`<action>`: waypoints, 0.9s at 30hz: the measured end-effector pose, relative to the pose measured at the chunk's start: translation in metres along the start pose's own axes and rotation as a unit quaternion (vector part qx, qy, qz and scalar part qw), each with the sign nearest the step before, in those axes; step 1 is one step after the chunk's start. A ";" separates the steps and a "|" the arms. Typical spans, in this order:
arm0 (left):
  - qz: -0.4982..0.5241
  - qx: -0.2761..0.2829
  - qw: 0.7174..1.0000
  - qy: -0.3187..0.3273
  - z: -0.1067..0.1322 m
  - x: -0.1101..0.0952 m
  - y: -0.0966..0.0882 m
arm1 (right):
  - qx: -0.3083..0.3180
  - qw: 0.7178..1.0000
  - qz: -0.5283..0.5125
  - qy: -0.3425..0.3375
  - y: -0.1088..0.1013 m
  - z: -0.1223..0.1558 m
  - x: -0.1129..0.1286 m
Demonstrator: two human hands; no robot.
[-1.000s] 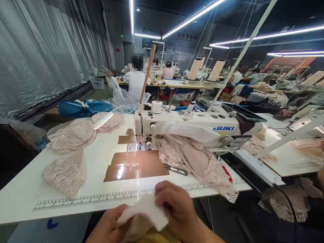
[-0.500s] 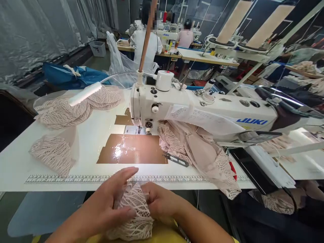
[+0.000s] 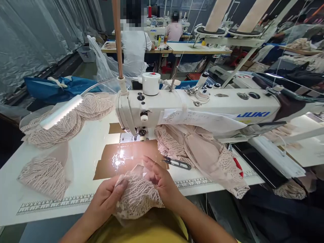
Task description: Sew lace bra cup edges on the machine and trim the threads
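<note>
I hold a beige lace fabric piece [image 3: 138, 195] at the near edge of the white sewing table [image 3: 86, 155]. My left hand [image 3: 106, 199] grips its left side, thumb pressed on top. My right hand [image 3: 159, 179] is closed on its right upper edge, fingers curled over the lace. The piece lies just in front of the brown taped patch [image 3: 121, 158] below the needle of the white JUKI sewing machine [image 3: 192, 108]. Small black thread snips [image 3: 177, 163] lie just right of my right hand.
Lace pieces lie in heaps at the table's left [image 3: 60, 125] and front left [image 3: 40, 175]. A beige garment pile [image 3: 202, 155] sits under the machine arm. A gooseneck lamp [image 3: 60, 111] hangs over the left. Other workers sit at tables behind.
Both hands lifted the lace piece from my lap up onto the table edge, closer to the needle. The view tilted down and moved nearer the machine.
</note>
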State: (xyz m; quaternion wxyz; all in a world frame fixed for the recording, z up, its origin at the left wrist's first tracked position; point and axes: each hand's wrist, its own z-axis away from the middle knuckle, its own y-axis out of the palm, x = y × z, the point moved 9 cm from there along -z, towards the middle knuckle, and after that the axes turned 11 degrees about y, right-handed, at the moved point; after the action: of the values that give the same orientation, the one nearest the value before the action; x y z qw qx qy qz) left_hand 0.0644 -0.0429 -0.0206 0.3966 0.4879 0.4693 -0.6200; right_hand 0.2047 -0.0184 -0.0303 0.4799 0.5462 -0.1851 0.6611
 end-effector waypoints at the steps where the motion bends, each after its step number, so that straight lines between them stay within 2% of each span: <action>1: -0.001 -0.022 1.000 0.005 -0.001 0.001 -0.003 | -0.016 0.999 0.025 -0.021 -0.002 0.000 0.003; 3: 0.000 -0.067 0.998 0.008 -0.001 0.002 -0.011 | -0.023 0.996 0.066 -0.055 -0.003 0.002 0.011; 5: 0.016 -0.091 0.996 0.010 0.000 0.003 -0.017 | 0.002 0.995 0.086 -0.058 0.002 0.003 0.015; 8: 0.059 -0.086 0.994 0.018 0.000 0.003 -0.018 | 0.055 0.993 0.091 -0.047 0.018 0.003 0.018; 11: 0.103 -0.053 0.993 0.008 -0.002 0.008 -0.016 | 0.061 0.994 0.076 -0.041 0.030 -0.002 0.017; 13: 0.168 -0.064 0.983 -0.034 -0.001 0.020 -0.022 | 0.047 0.999 0.019 -0.014 0.032 -0.007 0.009; 15: 0.285 -0.118 0.948 -0.082 0.005 0.034 -0.032 | 0.002 0.999 -0.053 0.008 0.026 -0.012 0.001; 17: 0.420 -0.146 0.889 -0.105 0.013 0.042 -0.034 | -0.063 0.991 -0.120 0.006 0.016 -0.014 -0.003; 19: 0.529 -0.103 0.836 -0.101 0.020 0.038 -0.022 | -0.100 0.982 -0.157 -0.015 0.013 -0.016 -0.001; 21: 0.580 -0.048 0.807 -0.100 0.028 0.029 -0.006 | -0.097 0.986 -0.130 -0.045 0.020 -0.018 0.008; 23: 0.572 -0.052 0.811 -0.108 0.031 0.028 0.004 | -0.076 0.993 -0.049 -0.070 0.036 -0.021 0.017; 25: 0.531 -0.099 0.832 -0.131 0.030 0.033 0.007 | -0.052 0.996 -0.004 -0.067 0.051 -0.025 0.019; 27: 0.489 -0.143 0.848 -0.146 0.026 0.040 0.006 | -0.047 0.996 -0.062 -0.036 0.056 -0.030 0.012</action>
State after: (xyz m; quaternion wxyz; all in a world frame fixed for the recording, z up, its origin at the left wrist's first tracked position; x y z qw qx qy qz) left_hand 0.0561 -0.0712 -0.0584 0.7780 0.4960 0.1902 -0.3354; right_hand 0.1421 -0.0165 -0.0136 0.5380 0.5568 -0.1995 0.6007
